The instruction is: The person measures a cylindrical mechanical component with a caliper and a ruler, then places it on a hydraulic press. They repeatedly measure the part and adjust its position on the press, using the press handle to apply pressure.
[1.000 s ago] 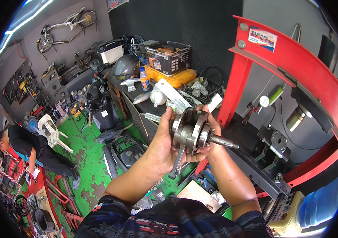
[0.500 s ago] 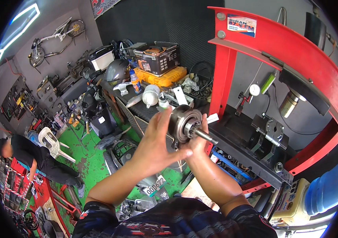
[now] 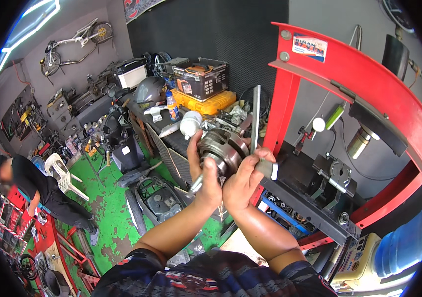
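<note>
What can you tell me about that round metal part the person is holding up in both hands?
It is a crankshaft: thick round grey steel webs, dull and a little oily-looking, with a thin shaft sticking out at the lower left. It is held up, tilted, in front of the red press frame. The left hand cups it from beneath and the right hand grips its right side. A straight metal bar stands upright just beside it.

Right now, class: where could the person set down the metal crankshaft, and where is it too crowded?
Free: the dark press bed, between the red upright and the fixture block; also green floor beside the white plastic chair. Crowded: the workbench behind both hands and crankshaft.
</note>
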`<state>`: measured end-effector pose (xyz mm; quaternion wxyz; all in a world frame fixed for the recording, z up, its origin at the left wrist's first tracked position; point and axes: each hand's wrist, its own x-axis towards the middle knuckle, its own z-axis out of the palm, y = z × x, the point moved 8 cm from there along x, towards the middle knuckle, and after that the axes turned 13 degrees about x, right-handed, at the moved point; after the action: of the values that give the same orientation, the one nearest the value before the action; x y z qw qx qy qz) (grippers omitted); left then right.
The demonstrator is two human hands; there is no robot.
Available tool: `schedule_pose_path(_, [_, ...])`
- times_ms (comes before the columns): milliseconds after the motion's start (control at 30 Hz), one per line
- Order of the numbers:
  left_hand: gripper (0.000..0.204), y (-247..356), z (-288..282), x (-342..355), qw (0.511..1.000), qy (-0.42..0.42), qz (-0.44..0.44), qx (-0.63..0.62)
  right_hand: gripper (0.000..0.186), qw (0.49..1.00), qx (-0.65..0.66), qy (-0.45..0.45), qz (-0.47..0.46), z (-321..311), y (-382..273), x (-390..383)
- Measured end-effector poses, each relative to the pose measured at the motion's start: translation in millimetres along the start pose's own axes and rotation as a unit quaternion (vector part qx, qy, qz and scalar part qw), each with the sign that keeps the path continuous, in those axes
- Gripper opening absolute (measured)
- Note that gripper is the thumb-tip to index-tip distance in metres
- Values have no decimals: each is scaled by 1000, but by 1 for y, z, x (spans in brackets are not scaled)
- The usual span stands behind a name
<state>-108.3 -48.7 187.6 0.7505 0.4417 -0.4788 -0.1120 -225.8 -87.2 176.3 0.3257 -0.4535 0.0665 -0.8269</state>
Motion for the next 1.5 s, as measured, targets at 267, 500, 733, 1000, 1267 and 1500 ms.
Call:
schedule_pose_path(267, [62,-22,14,15,861,-154,-359,-325,25,973,-12,-204,111,20,-63,50])
schedule_pose_path(500, [62,10,25,3,816,-211,-420,-337,39,926,-103,-275,237,57,-65,137])
schedule_pose_path(733, [63,16,31,2,802,-276,-389,-360,39,906,-114,-283,294,58,-46,132])
schedule_pose_path(1000, [61,14,27,5,804,-254,-404,-355,42,907,-140,-294,267,63,-50,131])
schedule_pose_path(1267, [57,17,27,12,808,-265,-388,-355,42,916,-152,-286,235,66,-53,131])
schedule_pose_path(1500, [57,16,24,12,806,-251,-404,-352,41,916,-139,-294,235,64,-50,131])
